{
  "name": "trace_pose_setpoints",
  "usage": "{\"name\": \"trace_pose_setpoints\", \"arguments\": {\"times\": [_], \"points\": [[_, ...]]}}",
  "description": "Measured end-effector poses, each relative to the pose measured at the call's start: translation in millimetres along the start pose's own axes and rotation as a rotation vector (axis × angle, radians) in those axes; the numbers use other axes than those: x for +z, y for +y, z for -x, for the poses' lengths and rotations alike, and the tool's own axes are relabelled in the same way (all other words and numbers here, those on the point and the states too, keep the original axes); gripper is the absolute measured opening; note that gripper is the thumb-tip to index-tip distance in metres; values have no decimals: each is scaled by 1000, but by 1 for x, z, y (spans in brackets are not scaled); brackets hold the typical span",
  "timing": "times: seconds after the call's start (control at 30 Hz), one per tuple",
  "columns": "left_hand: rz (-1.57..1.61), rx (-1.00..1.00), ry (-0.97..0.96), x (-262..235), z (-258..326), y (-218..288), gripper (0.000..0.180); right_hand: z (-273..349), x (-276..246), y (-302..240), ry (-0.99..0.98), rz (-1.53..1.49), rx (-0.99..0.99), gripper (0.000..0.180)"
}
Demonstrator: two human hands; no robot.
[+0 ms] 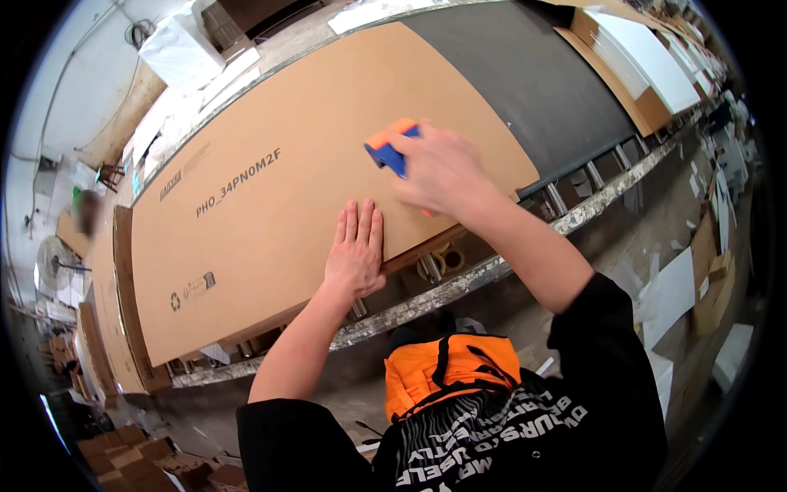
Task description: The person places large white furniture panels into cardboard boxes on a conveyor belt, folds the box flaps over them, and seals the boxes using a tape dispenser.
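Note:
A large flat brown carton [303,123] with dark print lies across the conveyor in front of me. My left hand [357,250] rests flat on the carton near its front edge, fingers together and stretched out, holding nothing. Over the right part of the carton, my right hand [443,168] is closed around a blue and orange tape dispenser [392,148]. Slight blur and the hand itself hide part of the dispenser, and I cannot tell whether it touches the cardboard.
A dark belt [525,82] runs beyond the carton to the right. Metal rollers and a worn rail [443,287] line the near side. An open carton with white panels [639,61] stands at the far right. Another carton [119,303] adjoins on the left.

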State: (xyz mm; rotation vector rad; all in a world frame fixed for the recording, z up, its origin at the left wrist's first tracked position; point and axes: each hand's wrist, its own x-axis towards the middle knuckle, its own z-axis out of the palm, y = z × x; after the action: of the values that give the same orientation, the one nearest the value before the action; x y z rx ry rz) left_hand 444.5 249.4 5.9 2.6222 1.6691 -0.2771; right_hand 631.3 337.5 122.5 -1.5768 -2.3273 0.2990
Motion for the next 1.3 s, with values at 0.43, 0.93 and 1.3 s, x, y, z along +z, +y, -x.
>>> {"name": "trace_pose_setpoints", "arguments": {"times": [0.43, 0.93, 1.3], "points": [[-25, 29, -24, 4, 11, -4, 98, 145, 95, 19, -491, 151, 159, 39], [-155, 52, -121, 52, 245, -202, 96, 200, 84, -21, -143, 156, 463, 55], [-43, 245, 367, 87, 253, -225, 88, -24, 113, -311, -386, 140, 191, 36]]}}
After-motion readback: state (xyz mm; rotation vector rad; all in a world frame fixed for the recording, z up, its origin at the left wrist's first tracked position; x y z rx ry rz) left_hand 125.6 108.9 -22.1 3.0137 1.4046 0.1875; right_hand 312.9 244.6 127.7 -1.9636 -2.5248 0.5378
